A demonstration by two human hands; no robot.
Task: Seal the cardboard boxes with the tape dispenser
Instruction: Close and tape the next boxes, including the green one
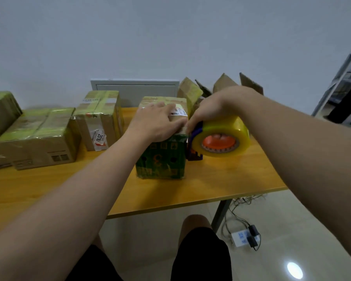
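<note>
A small cardboard box [160, 159] with a dark green front face stands on the wooden table [49, 189] in the middle of the view. My left hand [156, 122] lies flat on its top, fingers straight, pressing near the right edge. My right hand [215, 108] grips the tape dispenser [219, 138], a purple frame carrying a big yellowish roll with an orange core. The dispenser sits against the box's upper right edge, beside my left fingertips.
Taped boxes stand to the left: a tall one [99, 118], a wide one [39, 136] and one at the far left [0, 110]. An open box [193, 92] with raised flaps is behind. A power strip [243, 238] lies on the floor.
</note>
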